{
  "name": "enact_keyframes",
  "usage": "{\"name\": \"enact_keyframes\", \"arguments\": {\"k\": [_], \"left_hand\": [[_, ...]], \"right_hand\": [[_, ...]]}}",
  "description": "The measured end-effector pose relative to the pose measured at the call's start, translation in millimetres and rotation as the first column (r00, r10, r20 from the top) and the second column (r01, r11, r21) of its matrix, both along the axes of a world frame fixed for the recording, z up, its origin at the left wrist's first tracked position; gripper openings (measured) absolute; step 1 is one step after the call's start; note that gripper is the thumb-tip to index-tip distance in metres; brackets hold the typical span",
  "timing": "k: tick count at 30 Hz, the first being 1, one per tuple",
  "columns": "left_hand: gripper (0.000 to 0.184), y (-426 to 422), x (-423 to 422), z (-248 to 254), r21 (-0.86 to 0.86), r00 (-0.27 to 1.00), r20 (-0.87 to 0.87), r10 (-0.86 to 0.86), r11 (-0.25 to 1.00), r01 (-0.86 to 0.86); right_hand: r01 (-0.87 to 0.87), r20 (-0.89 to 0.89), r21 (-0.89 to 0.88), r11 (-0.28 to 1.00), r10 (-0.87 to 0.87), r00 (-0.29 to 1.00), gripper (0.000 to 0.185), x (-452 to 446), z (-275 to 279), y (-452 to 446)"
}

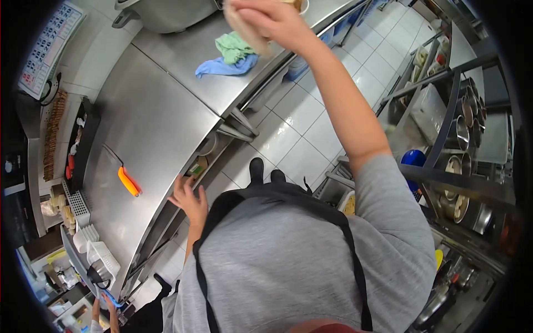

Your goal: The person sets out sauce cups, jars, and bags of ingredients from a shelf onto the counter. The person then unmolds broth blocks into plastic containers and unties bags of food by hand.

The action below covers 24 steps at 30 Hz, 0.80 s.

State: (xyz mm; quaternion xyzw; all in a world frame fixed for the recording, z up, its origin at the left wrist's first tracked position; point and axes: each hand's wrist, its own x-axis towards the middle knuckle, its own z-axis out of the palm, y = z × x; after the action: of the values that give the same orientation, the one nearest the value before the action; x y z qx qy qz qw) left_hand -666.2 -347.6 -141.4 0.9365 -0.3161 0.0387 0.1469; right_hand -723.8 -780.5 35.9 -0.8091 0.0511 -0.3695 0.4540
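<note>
My right hand is raised over the far end of the steel counter, its fingers closed on a pale, flat, floppy-looking piece. Motion blurs that piece, and its kind is unclear. Below it lie a green cloth and a blue cloth, crumpled against each other. My left hand is at the counter's front edge with fingers spread and nothing in them. On the counter beyond it rests a tool with an orange handle and a thin metal end.
A large grey pot stands at the back of the steel counter. White baskets sit at the left end, near another person's hands. A rack holding metal pans stands to the right, across the tiled floor.
</note>
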Motion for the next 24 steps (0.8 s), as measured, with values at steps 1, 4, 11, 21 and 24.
{"name": "enact_keyframes", "arguments": {"k": [1, 4, 11, 21, 24], "left_hand": [[0.038, 8, -2, -1, -0.005, 1.000, 0.015, 0.027, 1.000, -0.027], [0.038, 22, -6, 9, 0.019, 0.998, 0.029, 0.063, 0.998, -0.064], [0.039, 16, -2, 3, -0.007, 1.000, 0.023, -0.008, 1.000, 0.008], [0.032, -74, 12, 33, -0.099, 0.944, -0.085, -0.320, 0.945, 0.312], [0.031, -108, 30, 49, -0.166, 0.895, -0.095, -0.436, 0.893, 0.418]], "right_hand": [[0.025, 0.136, -0.368, 0.930, 0.027, 0.990, 0.036, 23, -12, -14], [-0.261, 0.177, -0.008, 0.965, 0.258, 0.950, 0.049, -30, 44, 11], [-0.969, 0.434, -0.140, 0.203, 0.892, 0.124, 0.015, -242, 128, 56], [-0.995, 0.329, -0.095, -0.009, 0.943, -0.040, 0.023, -227, 146, 100], [-0.991, 0.337, -0.131, 0.006, 0.941, -0.039, 0.025, -207, 138, 96]]}}
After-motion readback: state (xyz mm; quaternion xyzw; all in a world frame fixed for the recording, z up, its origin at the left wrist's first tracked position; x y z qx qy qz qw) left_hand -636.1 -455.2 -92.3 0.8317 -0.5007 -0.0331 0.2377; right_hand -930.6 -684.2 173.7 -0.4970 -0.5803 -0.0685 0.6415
